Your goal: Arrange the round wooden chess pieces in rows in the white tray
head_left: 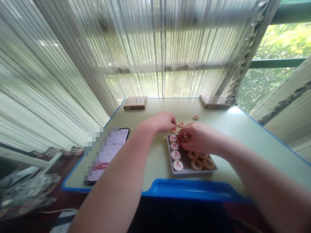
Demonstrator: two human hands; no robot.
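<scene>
A shallow grey tray (184, 171) lies on the pale table and holds several round wooden chess pieces, red-marked ones (175, 155) in its left column and dark-marked ones (196, 164) toward the right. My right hand (199, 137) hovers over the tray's far end, fingers pinched on a dark-marked piece (186, 138). Just beyond the tray's far left corner, my left hand (162, 122) is curled, fingertips pinching a red-marked piece (174, 130) on the table. Two more loose pieces (195, 117) lie on the table behind my hands.
A phone (110, 152) with a lit screen rests at the table's left. Two flat wooden boxes (135, 102) (213, 101) sit at the far edge against striped curtains. The table has a blue rim (189, 189) at the near edge.
</scene>
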